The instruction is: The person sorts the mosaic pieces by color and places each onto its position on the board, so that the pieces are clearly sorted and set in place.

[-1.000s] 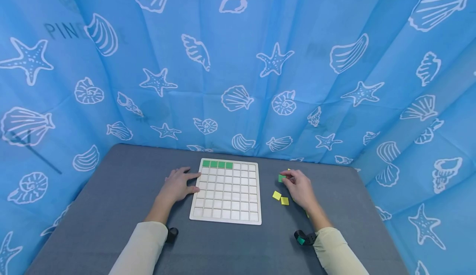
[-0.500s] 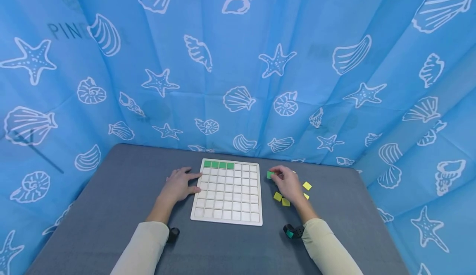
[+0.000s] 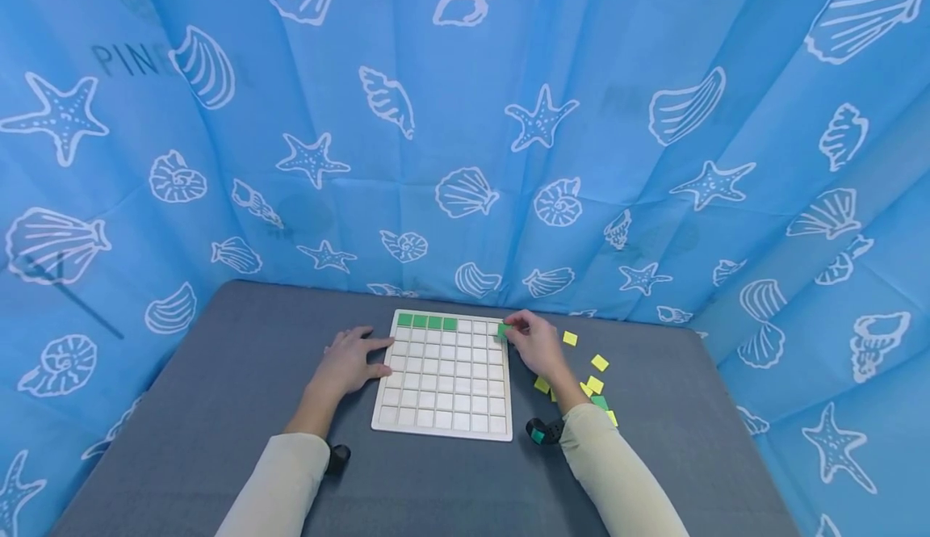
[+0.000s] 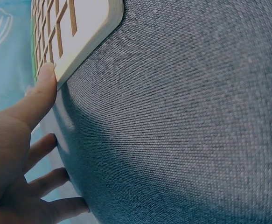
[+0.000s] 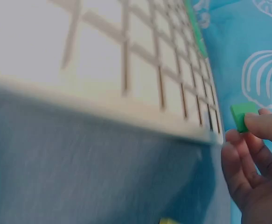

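Two hands are at work: the right hand [image 3: 536,345] pinches a green tile [image 3: 502,331] between thumb and fingers, just over the edge of the board [image 3: 445,379]; the left hand [image 3: 349,361], fingers spread, touches the board's opposite edge. The tile looks light, stiff and smooth, probably best held by opposite sides. Square, without an evident long axis, it sits tilted, its free side toward the left hand. Loose yellow tiles [image 3: 599,362] lie right of the right hand.

we've got a blue curtain [image 3: 421,52] with white shell and starfish doodles [image 3: 541,117], plain grey tabletop [image 3: 436,488], a whitish board [image 3: 445,379] in a grid pattern, solid green tiles [image 3: 434,323], bright yellow tiles [image 3: 570,338], pale cream sleeves [image 3: 621,472], mostly black wrist gadgets [image 3: 338,459]
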Available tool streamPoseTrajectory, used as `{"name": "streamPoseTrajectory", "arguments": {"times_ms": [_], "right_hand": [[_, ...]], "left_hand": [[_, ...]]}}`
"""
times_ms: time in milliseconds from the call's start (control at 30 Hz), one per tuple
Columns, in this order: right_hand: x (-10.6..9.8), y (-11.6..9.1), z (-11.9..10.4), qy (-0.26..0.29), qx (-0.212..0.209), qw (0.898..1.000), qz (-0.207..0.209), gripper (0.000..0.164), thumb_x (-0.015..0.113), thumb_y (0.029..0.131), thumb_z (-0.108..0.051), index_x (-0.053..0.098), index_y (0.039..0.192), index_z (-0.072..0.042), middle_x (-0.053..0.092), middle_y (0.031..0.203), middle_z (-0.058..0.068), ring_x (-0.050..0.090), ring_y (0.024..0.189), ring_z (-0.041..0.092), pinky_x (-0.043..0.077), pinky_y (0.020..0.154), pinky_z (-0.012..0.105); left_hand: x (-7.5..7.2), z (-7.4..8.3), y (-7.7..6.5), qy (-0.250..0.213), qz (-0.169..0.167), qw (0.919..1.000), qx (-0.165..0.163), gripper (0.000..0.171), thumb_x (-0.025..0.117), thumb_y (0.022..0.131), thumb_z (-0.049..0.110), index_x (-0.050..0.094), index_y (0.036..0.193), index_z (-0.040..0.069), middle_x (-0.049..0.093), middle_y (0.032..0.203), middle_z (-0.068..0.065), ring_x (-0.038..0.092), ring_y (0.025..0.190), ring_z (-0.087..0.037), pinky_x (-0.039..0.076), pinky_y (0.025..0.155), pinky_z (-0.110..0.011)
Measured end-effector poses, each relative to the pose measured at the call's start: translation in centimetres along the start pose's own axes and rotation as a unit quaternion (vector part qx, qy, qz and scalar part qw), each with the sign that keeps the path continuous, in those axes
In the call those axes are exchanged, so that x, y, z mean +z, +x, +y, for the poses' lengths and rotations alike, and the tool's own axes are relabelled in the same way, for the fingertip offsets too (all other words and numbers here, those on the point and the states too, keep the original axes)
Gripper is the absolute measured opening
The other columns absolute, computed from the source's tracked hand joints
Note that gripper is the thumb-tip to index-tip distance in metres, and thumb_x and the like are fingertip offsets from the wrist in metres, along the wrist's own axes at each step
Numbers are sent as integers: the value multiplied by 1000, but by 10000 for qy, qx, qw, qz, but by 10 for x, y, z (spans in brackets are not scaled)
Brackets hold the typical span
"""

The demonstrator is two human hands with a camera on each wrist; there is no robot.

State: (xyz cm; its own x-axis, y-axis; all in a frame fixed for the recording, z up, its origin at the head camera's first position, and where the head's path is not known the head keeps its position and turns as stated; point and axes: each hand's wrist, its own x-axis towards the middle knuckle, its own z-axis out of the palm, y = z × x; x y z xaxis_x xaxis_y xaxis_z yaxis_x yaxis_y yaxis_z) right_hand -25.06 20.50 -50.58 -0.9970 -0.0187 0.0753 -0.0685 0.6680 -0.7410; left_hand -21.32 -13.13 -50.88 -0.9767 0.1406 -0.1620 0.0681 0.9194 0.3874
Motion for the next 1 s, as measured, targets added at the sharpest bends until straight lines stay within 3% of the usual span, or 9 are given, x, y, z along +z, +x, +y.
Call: {"name": "streamPoseTrajectory", "arguments": {"times_ms": [233,533,1000], "right_hand": [[13,11,-14,267,181,9994,-128,13,68,98,-13,74,109,-10,70,102,8,67,98,24,56,80,36],[28,19,-22,192,208,9992,-274,11,69,98,-15,75,106,-12,67,93,3,62,83,17,48,65,27],[44,25,-37,-20,112,9984,-547,12,69,98,-15,75,109,-14,71,101,3,65,90,18,53,74,31]], "left_hand": [[-2,-1,0,38,-11,10000,-55,60,76,91,39,57,147,28,39,161,-21,31,148,-53,30,111,-78],[0,0,1,14,-65,10000,-50,61,76,91,40,56,148,29,38,162,-20,30,149,-53,30,111,-78],[-1,0,1,4,-57,10000,-22,61,76,91,40,56,148,28,37,163,-20,30,149,-54,29,112,-78]]}}
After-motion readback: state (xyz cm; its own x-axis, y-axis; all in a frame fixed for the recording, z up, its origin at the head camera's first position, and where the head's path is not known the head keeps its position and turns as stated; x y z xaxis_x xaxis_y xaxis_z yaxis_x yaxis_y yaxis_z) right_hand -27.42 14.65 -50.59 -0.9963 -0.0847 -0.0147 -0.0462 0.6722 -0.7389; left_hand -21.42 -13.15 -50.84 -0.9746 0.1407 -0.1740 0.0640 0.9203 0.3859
